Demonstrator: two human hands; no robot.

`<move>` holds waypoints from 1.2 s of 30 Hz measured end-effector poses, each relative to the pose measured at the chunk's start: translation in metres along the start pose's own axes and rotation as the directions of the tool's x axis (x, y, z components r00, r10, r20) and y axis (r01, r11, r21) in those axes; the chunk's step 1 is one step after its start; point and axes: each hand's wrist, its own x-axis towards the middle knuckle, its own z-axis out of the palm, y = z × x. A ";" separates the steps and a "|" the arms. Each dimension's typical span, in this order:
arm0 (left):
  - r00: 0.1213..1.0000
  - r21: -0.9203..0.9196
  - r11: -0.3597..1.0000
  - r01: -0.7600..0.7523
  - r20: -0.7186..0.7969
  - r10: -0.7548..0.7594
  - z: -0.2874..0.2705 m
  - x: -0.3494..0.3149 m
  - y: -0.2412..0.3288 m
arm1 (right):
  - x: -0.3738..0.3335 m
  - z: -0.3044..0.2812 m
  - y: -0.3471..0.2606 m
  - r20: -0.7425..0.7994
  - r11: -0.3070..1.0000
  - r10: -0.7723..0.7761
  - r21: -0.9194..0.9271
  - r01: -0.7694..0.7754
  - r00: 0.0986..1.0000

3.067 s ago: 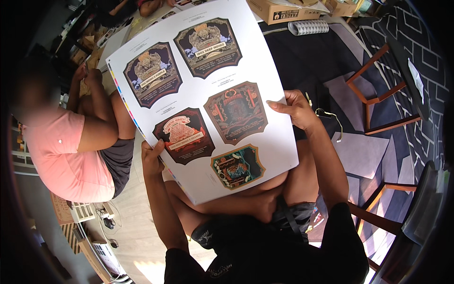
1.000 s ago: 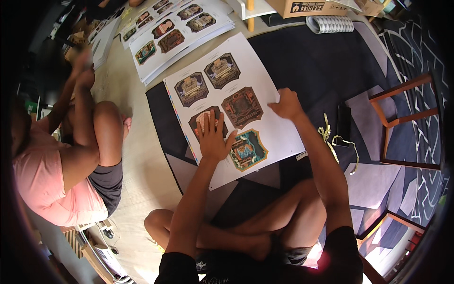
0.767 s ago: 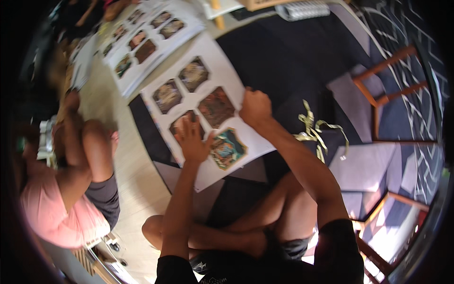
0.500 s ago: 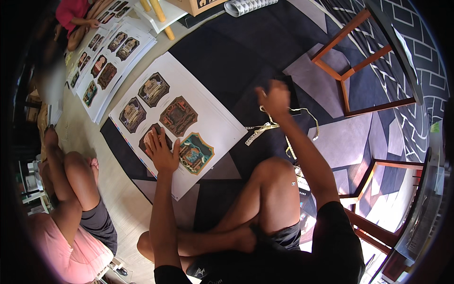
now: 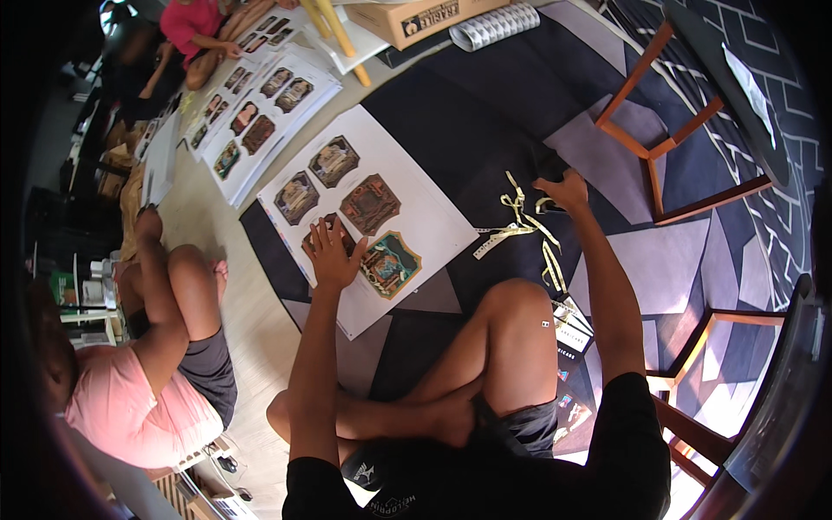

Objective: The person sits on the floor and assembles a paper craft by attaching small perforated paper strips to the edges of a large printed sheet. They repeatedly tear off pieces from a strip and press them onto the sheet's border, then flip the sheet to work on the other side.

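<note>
A large white printed sheet lies on the dark rug before me, bearing several ornate badge-shaped prints. My left hand rests on it with fingers spread, partly covering a reddish-brown print beside a teal and gold one. Off the sheet's right side, my right hand is low over the rug, its fingers curled at a dark thing that blends into the rug; its kind cannot be made out. Just left of that hand, narrow pale-yellow strips lie curled and tangled.
A stack of similar printed sheets lies at the far left, near a person in a red top. Another person in pink sits at my left. Wooden-legged furniture stands right; a cardboard box and patterned roll lie beyond.
My right hand has gone from a blurred, open reach above the strips to curled fingers lower down. The strips have shifted. My left hand stays on the sheet; the whole view has swung left.
</note>
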 end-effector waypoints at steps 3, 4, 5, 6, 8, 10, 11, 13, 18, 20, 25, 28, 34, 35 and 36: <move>0.977 -0.171 0.984 -0.058 -0.214 0.020 -0.029 -0.035 0.014 | -0.026 -0.021 -0.004 0.042 0.886 0.065 0.458 -0.077 0.997; 0.980 -0.205 0.978 -0.036 -0.201 -0.006 -0.034 -0.052 0.012 | -0.035 -0.023 -0.006 0.071 0.796 0.069 0.597 -0.098 0.995; 0.977 -0.242 0.970 -0.033 -0.212 -0.020 -0.038 -0.071 0.019 | -0.046 -0.027 -0.003 0.059 0.706 0.008 0.706 -0.048 0.998; 0.974 -0.278 0.960 -0.031 -0.223 -0.033 -0.042 -0.091 0.025 | -0.059 -0.030 -0.001 0.041 0.600 -0.052 0.800 -0.002 0.998; 0.964 -0.373 0.927 -0.044 -0.258 -0.058 -0.047 -0.130 0.037 | -0.090 -0.035 -0.004 0.013 0.454 -0.127 0.890 0.047 0.992; 0.967 -0.480 0.876 -0.045 -0.242 -0.083 -0.045 -0.159 0.064 | -0.128 -0.055 -0.008 -0.012 0.418 -0.132 0.906 0.066 0.991; 0.970 -0.527 0.849 -0.023 -0.216 -0.108 -0.051 -0.174 0.075 | -0.150 -0.066 -0.018 -0.030 0.394 -0.142 0.915 0.085 0.989; 0.974 -0.622 0.783 -0.004 -0.179 -0.138 -0.066 -0.197 0.096 | -0.185 -0.079 -0.031 -0.152 0.319 -0.258 0.918 0.233 0.954; 0.980 -0.846 0.519 -0.122 -0.185 -0.071 -0.097 -0.218 0.141 | -0.288 -0.071 -0.085 -0.303 0.245 -0.451 0.863 0.443 0.840; 0.991 -0.983 0.130 -0.134 -0.135 0.001 -0.124 -0.223 0.160 | -0.342 -0.069 -0.119 -0.304 0.113 -0.537 0.898 0.425 0.787; 0.988 -0.907 -0.393 -0.154 -0.145 -0.051 -0.159 -0.251 0.150 | -0.420 -0.051 -0.157 -0.288 0.305 -0.696 0.710 0.635 0.657; 0.978 -0.854 -0.478 -0.208 -0.177 -0.110 -0.154 -0.270 0.123 | -0.456 -0.052 -0.166 -0.093 0.405 -0.720 0.748 0.525 0.687; 0.961 -0.803 -0.566 -0.185 -0.026 -0.277 -0.125 -0.301 0.114 | -0.476 -0.033 -0.149 -0.139 0.592 -0.640 0.538 0.601 0.755; 0.959 -0.810 -0.559 -0.178 -0.016 -0.283 -0.124 -0.301 0.115 | -0.473 -0.040 -0.146 -0.071 0.654 -0.604 0.525 0.545 0.794; 0.971 -0.772 -0.614 -0.162 -0.012 -0.240 -0.124 -0.302 0.113 | -0.468 -0.044 -0.143 -0.006 0.713 -0.560 0.505 0.486 0.829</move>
